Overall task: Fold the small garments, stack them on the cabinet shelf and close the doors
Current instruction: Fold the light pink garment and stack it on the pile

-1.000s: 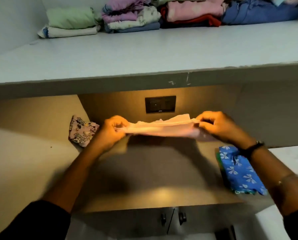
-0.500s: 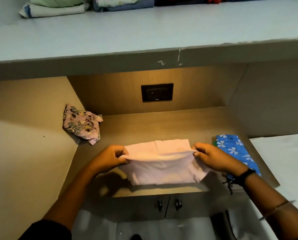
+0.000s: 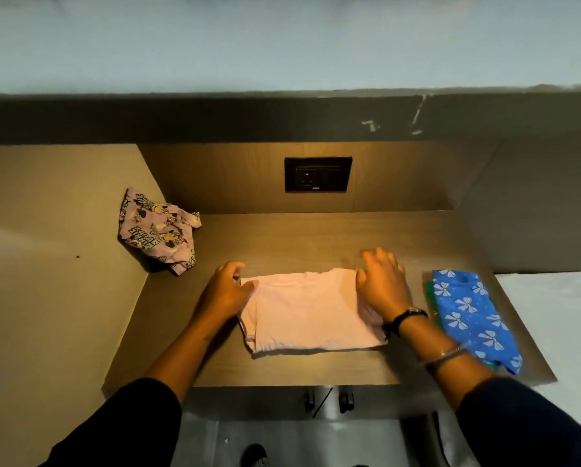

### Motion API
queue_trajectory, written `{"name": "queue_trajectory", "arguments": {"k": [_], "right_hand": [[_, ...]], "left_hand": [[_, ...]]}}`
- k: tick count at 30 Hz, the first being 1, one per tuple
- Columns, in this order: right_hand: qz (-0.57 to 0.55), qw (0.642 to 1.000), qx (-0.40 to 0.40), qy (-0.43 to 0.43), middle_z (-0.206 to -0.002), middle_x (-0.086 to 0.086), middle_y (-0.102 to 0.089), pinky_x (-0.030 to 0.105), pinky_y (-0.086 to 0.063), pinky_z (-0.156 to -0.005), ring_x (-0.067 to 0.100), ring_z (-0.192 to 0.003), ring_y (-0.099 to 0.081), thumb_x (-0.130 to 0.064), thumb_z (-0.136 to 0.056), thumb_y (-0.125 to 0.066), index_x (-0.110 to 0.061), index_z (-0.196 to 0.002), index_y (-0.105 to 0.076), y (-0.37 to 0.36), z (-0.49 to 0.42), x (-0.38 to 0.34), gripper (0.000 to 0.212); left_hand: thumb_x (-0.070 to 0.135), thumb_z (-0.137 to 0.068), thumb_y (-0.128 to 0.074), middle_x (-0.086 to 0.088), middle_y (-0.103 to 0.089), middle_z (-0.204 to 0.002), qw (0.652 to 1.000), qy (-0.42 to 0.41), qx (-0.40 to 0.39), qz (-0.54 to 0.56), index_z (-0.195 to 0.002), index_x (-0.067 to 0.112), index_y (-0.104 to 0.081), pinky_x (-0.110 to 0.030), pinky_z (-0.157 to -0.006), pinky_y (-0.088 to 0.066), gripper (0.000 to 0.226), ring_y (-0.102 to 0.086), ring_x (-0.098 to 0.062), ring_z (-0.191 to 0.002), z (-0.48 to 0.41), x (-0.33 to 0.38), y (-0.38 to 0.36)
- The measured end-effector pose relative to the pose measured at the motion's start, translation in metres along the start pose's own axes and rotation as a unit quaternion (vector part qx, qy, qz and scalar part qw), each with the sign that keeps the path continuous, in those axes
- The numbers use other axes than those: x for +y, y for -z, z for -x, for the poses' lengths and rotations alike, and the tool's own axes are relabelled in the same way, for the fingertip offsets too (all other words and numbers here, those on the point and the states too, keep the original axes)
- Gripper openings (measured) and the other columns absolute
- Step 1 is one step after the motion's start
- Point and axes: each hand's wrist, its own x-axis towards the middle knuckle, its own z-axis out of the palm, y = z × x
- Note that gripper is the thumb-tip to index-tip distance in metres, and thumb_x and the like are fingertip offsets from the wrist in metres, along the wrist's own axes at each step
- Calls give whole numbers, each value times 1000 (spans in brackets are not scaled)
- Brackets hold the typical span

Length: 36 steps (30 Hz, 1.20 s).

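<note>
Visible are three garments (pink garment (image 3: 309, 315), cartoon-print garment (image 3: 157, 230), blue bow-print garment (image 3: 468, 315)), one socket (image 3: 317, 174) and two door knobs (image 3: 309, 399).

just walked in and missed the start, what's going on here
A person is folding a pale pink garment that lies flat on the wooden counter. The right hand rests flat on its right edge; the left hand is at its left corner, grip unclear. A crumpled cartoon-print garment waits at the back left, and a folded blue bow-print garment sits to the right.
</note>
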Motion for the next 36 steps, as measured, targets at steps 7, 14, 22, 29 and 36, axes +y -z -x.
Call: {"name": "queue_trajectory", "arguments": {"k": [7, 14, 22, 29, 36], "right_hand": [[116, 966, -197, 122, -165, 2, -2, 51, 5, -119, 25, -151, 0, -67, -94, -22, -23, -154, -14, -33, 60, 5, 75], [99, 969, -152, 171, -163, 10, -12, 52, 3, -121, 29, -151, -5, -63, -94, -24, -17, -149, -31, -28, 55, -16, 72], [64, 948, -73, 304, -112, 10, -58, 42, -44, -85, 28, -101, -52, -49, -88, -48, -14, -111, -56, -66, 100, -126, 43], [40, 971, -35, 232, -96, 11, -63, 30, -43, -59, 26, -78, -60, -22, -89, -64, -11, -104, -62, -73, 102, -149, 19], [-243, 969, 34, -21, -100, 8, -59, 33, -47, -73, 22, -87, -56, -19, -89, -52, -12, -99, -60, -34, 90, -134, 14]], "left_hand": [[59, -77, -63, 7, -55, -119, 980, -5, 42, -192, -114, 40, -50, -33, -76, -48, 43, -50, -14, -96, 9, -13, -7], [37, -76, -77, -14, -69, -95, 985, 125, -86, -77, -93, 11, -68, -50, -90, -56, 33, -67, -34, -92, 0, 33, 5], [11, -78, -73, -32, -65, -101, 980, 124, -130, 83, -92, 2, -64, -61, -89, -53, 19, -64, -48, -99, 12, 42, 16], [10, -79, -74, -13, -65, -80, 984, 100, -149, 18, -87, 5, -65, -26, -59, -46, 13, -60, -24, -70, -4, 45, 21], [2, -78, -66, -3, -56, -40, 987, 45, -148, 50, -57, 10, -56, -23, -51, -43, 24, -55, -19, -37, -4, 103, 0]]}}
